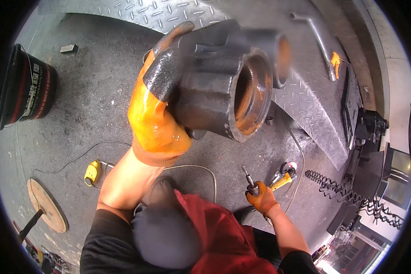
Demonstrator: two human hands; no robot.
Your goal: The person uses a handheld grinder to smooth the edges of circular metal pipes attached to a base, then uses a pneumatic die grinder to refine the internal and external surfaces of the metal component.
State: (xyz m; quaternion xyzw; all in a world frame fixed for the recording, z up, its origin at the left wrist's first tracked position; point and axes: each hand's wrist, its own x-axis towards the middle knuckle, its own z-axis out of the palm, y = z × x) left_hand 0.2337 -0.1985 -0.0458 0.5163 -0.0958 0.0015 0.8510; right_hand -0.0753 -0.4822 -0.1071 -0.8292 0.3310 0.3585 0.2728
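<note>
My left hand [155,109], in an orange glove with a dark coated palm, grips the left side of a heavy black metal casting [205,91]. One finger stretches along its top and a fingertip shows beneath. The casting has round hollow openings with rusty insides, the nearer one turned to the right. Lower right, my right hand [261,199], also in an orange glove, is wrapped round a small die grinder [252,186]. Its thin bit points up and left, apart from the casting. A yellow angle grinder [283,177] lies on the floor beside the right hand.
A black bucket [41,91] stands at left, above a round wooden disc [48,205]. A yellow tool [92,172] and hoses lie on the floor. Diamond plate [315,118] runs behind the casting. A bent pipe [322,41] and coiled hoses [351,196] are at right.
</note>
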